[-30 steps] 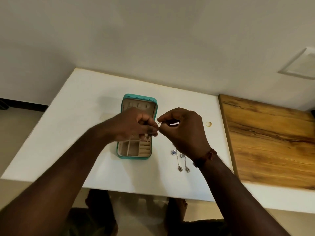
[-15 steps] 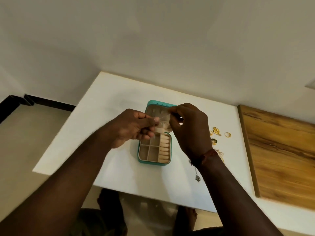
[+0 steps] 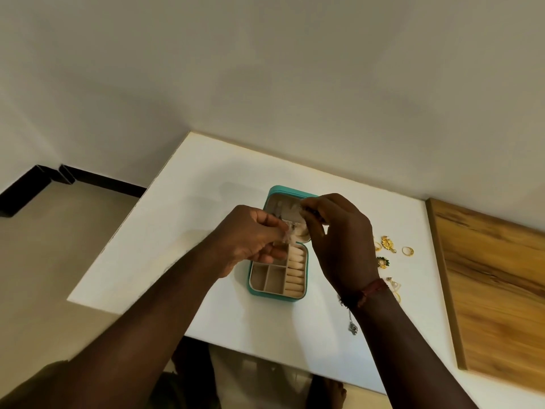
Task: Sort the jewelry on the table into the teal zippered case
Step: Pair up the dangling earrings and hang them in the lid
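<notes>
Teal case (image 3: 277, 297) lies open on white table (image 3: 206, 187), approx. mid-table, lid tipped back on the far side. Tray has bare square compartments on the left & a column of beige ring rolls (image 3: 295, 270) on the right; nothing seen in them.

L hand (image 3: 250, 237) is over the case's hinge area, fingers curled, pinching a small piece (image 3: 287, 233), pale & too blurred to ID. R hand (image 3: 339, 240) is up at the lid's far right corner, thumb & fingertips pinched together; looks like it pinches the other end of the same item, tho blur makes that unsure. Red thread band (image 3: 371, 290) on the R wrist.

Rest of the jewelry sits on the table right of the case, partly hidden by the R hand & forearm: gold flower earring (image 3: 387, 243), gold ring (image 3: 408, 250) just beside it, green-and-gold earring (image 3: 382, 262) nearer the person, then a couple more small gold bits by the wrist. Silver pendant (image 3: 352, 327) on a thin chain lies near the table's front edge, chain running under the R forearm.

Wooden board (image 3: 486, 276) lies on the table's right side, well apart from the case.
</notes>
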